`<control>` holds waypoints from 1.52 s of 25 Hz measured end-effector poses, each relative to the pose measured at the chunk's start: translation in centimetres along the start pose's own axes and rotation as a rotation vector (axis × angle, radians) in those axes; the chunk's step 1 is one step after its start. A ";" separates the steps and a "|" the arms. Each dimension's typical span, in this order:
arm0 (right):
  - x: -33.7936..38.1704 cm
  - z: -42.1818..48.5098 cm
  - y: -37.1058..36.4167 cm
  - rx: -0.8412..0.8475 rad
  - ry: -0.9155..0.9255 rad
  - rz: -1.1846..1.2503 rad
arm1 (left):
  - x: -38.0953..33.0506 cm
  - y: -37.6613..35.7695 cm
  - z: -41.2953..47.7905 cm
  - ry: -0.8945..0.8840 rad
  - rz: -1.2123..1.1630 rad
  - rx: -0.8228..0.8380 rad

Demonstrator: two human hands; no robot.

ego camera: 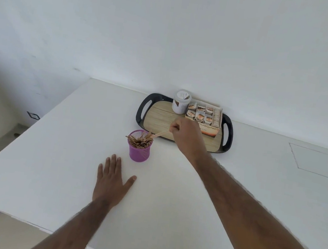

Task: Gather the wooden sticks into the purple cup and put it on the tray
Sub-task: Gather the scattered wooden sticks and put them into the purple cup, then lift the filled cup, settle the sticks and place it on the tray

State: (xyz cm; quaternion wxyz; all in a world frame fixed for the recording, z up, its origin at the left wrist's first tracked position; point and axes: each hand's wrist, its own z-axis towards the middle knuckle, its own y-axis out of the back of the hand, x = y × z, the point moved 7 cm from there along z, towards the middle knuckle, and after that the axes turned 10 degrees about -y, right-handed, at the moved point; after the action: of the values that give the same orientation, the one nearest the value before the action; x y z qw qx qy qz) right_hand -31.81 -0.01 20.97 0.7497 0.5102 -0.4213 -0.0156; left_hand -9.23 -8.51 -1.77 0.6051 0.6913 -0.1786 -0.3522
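A purple mesh cup [139, 152] stands upright on the white table, just in front of the tray's near left corner. Several wooden sticks [138, 139] fill it. My right hand [185, 137] hovers to the cup's right, over the tray's front edge, pinching a wooden stick [160, 134] whose far end reaches into the cup's mouth. My left hand [111, 182] lies flat on the table in front of the cup, fingers spread, holding nothing. The tray [160, 116] has a wood-pattern floor and black rim with handles, and sits against the back wall.
On the tray's back half stand a white jar [181, 102] and an open box of tea bags [204, 114]. The table's left edge drops to the floor. A rectangular panel outline [320, 162] marks the table at the right.
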 end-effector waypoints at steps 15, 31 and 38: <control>5.1 2.6 -10.5 0.217 0.306 -0.456 | -0.1 0.2 0.5 -0.016 -0.043 0.005; -7.3 -2.5 -16.5 0.365 -0.428 0.252 | -1.6 2.7 6.8 -0.086 -0.614 -0.143; -6.6 -1.0 -16.7 0.209 -0.442 0.664 | -2.8 2.8 8.0 -0.094 -0.844 -0.096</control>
State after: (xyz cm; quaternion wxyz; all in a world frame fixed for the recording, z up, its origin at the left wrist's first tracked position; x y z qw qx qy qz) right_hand -28.61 -4.28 3.79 0.5497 0.4042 -0.7132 0.1608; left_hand -16.33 -12.90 1.54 0.4305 0.6580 0.1094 -0.6081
